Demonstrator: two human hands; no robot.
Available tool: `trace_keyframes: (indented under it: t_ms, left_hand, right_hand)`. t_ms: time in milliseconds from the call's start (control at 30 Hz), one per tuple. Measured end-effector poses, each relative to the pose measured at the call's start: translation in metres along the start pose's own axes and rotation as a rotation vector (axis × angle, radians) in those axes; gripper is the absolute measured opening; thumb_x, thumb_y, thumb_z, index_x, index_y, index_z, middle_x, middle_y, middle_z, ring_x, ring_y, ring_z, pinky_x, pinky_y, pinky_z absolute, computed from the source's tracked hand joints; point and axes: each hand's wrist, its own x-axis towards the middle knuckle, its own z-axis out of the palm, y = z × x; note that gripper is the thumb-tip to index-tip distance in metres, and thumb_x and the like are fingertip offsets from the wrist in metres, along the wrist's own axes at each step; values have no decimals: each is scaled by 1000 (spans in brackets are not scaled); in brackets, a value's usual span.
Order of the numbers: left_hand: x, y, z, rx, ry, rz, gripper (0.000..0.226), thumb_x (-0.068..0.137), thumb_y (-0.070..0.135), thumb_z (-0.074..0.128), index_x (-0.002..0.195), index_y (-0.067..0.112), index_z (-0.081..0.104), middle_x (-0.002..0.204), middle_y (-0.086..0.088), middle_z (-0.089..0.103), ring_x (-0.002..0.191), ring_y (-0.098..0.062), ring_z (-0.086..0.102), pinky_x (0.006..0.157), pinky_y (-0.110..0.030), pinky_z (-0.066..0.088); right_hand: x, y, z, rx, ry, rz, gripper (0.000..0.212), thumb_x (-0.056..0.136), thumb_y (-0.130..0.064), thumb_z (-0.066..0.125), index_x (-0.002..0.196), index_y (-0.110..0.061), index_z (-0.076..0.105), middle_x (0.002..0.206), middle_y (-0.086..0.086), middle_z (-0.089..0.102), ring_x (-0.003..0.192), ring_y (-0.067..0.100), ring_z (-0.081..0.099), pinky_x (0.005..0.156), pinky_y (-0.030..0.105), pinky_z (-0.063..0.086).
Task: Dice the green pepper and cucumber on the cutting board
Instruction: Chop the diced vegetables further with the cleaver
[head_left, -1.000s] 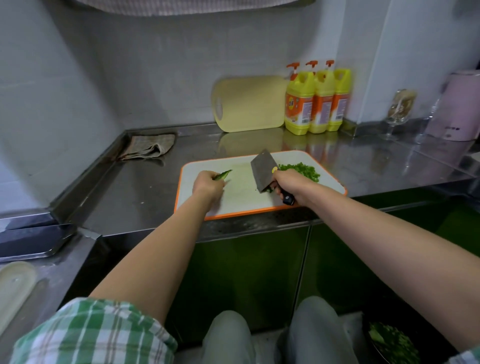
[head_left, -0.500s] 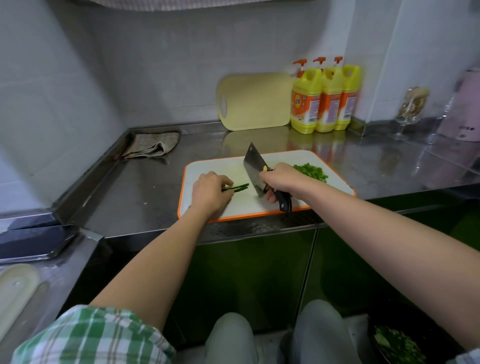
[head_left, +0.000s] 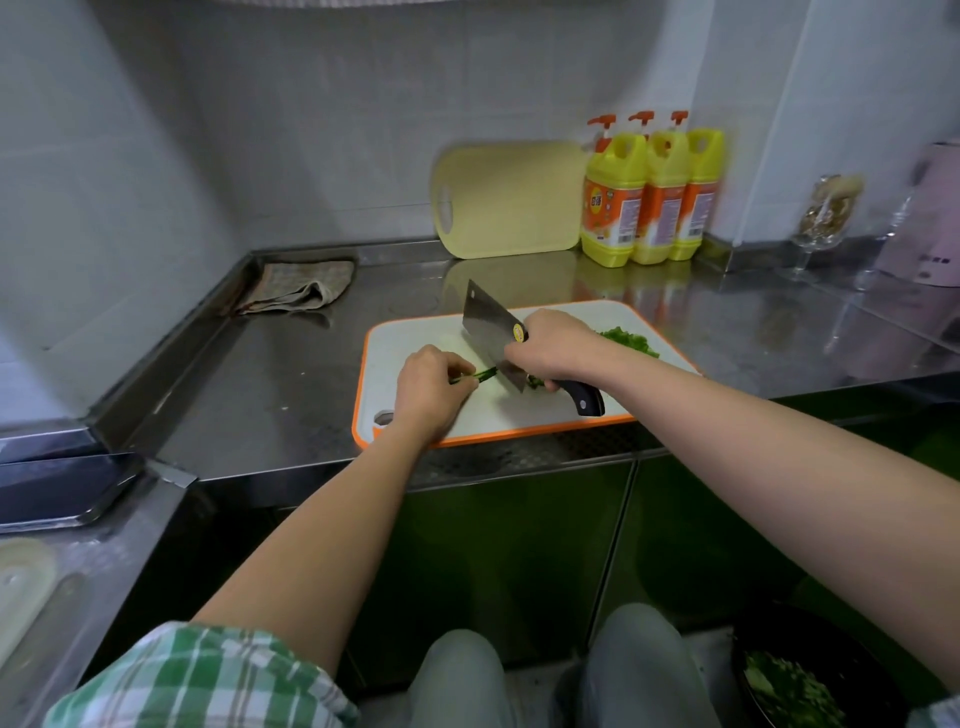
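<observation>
left hand (head_left: 431, 389) pinches a thin strip of green pepper (head_left: 480, 375) flat on the orange-rimmed cutting board (head_left: 415, 332), a strip it held lifted a second ago. cleaver (head_left: 491, 332), raised then, now has its edge at the strip's free end, right hand (head_left: 556, 345) wrapped round the black handle. diced pepper (head_left: 631, 340) lies heaped at the board's far right, so this looks like one of the last strips; no cucumber shows on the board.

A thin green pepper strip (head_left: 484, 373) lies on the orange-rimmed cutting board (head_left: 410, 340), diced pile (head_left: 629, 340) rightward.
</observation>
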Motion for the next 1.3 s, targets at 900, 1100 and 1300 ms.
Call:
trace_keyframes:
  t_ms: [900, 1100, 1300]
  left_hand:
    - [0, -8, -6, 51, -36, 5, 19, 89, 29, 66, 104, 21, 75, 103, -5, 65, 99, -26, 53, 82, -38, 46]
    - [-1, -4, -6, 70, -33, 25, 19, 90, 31, 65, 104, 23, 75, 101, -5, 66, 98, -26, 51, 81, -36, 43]
    - [-4, -2, -9, 63, -44, 29, 22, 90, 33, 65, 106, 21, 74, 103, -4, 66, 100, -26, 51, 84, -40, 45]
  right_hand:
    - [15, 1, 28, -20, 115, 12, 27, 93, -19, 47, 67, -14, 42, 58, 5, 54, 44, 19, 55, 51, 26, 43]
    - [12, -5, 15, 8, 8, 7, 19, 92, -18, 46, 75, -9, 48, 61, 10, 59, 45, 21, 57, 49, 24, 43]
    - [14, -12, 23, -85, -5, 42, 12, 87, -10, 50, 79, -4, 57, 59, 11, 60, 47, 23, 59, 53, 27, 50]
